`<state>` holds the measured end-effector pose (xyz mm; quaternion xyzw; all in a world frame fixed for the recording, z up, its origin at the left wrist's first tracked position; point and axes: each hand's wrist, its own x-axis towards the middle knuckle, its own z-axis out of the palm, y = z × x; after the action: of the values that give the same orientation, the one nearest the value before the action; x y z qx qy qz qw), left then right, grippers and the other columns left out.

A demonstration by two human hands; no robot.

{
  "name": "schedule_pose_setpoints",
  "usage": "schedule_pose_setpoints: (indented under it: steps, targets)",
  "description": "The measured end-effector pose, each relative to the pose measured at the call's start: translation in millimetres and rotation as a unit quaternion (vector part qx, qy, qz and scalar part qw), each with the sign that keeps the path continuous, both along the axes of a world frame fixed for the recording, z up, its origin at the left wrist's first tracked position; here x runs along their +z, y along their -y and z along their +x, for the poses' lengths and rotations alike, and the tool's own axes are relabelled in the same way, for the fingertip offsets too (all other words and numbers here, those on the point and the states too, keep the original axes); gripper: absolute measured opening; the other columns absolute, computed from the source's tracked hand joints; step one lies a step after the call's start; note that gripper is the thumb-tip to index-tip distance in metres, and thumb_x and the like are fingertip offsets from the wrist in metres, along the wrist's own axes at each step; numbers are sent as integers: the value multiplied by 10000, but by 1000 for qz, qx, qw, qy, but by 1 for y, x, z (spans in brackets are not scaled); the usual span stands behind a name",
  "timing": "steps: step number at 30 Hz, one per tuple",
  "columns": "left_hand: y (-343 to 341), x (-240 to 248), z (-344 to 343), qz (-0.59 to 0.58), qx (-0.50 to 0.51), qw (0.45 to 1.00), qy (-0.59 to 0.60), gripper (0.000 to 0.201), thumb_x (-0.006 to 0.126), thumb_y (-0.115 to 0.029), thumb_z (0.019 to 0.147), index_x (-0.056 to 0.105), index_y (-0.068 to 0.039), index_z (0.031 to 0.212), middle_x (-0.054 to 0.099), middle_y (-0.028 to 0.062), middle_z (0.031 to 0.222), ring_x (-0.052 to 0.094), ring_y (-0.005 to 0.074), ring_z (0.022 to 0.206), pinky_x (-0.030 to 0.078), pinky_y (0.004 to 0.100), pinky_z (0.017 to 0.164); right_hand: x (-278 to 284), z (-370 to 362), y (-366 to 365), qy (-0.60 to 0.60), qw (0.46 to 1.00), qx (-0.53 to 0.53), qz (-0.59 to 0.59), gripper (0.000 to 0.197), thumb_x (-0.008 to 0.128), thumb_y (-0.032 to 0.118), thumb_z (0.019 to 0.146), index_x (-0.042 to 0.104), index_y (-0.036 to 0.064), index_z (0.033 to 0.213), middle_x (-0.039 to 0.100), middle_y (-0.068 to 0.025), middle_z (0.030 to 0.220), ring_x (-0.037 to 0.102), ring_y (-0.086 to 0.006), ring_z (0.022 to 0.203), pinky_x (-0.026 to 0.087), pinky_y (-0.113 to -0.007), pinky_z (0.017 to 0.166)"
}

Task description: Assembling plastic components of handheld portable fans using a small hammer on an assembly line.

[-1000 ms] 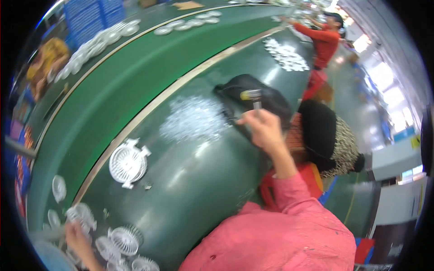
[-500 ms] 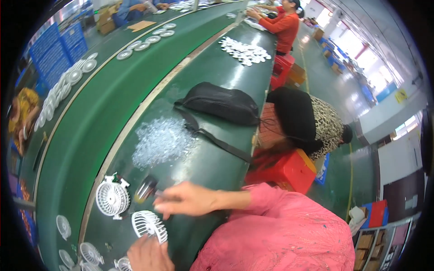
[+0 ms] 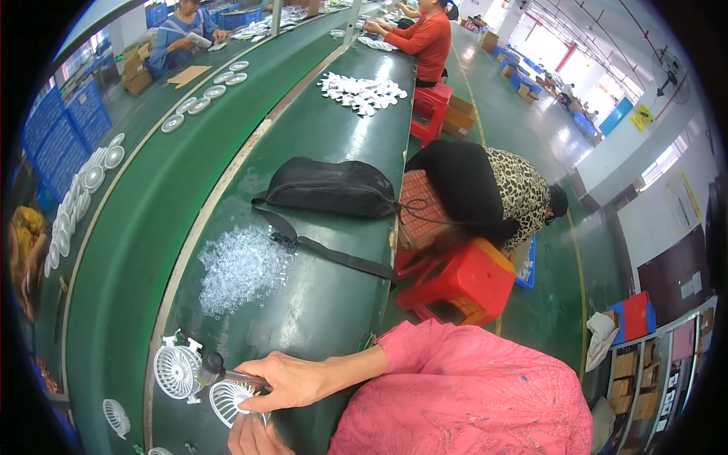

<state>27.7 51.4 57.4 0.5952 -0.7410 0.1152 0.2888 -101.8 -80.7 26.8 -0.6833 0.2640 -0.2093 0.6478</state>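
Note:
My right hand (image 3: 292,383) is closed around the metal handle of a small hammer (image 3: 210,368) with a dark, two-faced head. The head is between two white fan parts. Below it, a round white slatted fan grille (image 3: 226,400) lies tilted over the green table, partly hidden by my right hand. My left hand (image 3: 258,437), at the lower edge, has its fingers pinched on the grille's near rim. Just left of the hammer sits a white mini fan housing (image 3: 177,371) with small tabs at its rim and a bit of green at its top.
A pile of small clear plastic pieces (image 3: 241,269) and a black bag (image 3: 330,187) with a strap lie on the table. White parts (image 3: 362,92) are heaped farther up. Left runs a green conveyor (image 3: 163,205). A red stool (image 3: 462,280) and a bending person (image 3: 485,193) are on the right.
The view has shifted, so the scene sits farther left. The hammer, blurred before, now sits lower, near the fan housing's right edge. Both hands keep their hold.

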Motion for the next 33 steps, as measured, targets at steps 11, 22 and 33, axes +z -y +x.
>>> schedule_pose_setpoints:
  steps: [11, 22, 33]
  targets:
    - [-10, -9, 2, -52, 79, 993, 76, 137, 669, -97, 886, 676, -22, 1000, 665, 129, 976, 618, 317, 831, 513, 400, 708, -16, 4, 2, -51, 997, -22, 45, 519, 726, 433, 824, 596, -53, 948, 521, -62, 663, 498, -135, 628, 414, -322, 552]
    - [1, -29, 1, 41, 27, 984, -171, 156, 670, 18, 810, 648, -24, 959, 644, 116, 946, 552, 296, 801, 433, 379, 718, -16, -10, 5, -37, 997, -62, -32, 468, 747, 395, 801, 615, -26, 957, 657, -187, 793, 645, -229, 693, 512, -367, 641]
    - [6, -23, 1, 81, 85, 976, -185, 297, 789, -93, 723, 672, -60, 994, 567, 62, 810, 505, 251, 698, 383, 369, 602, 6, -9, 10, -35, 990, -48, -130, 499, 762, 180, 816, 582, -2, 1244, 522, -25, 673, 447, -74, 554, 383, -259, 494]
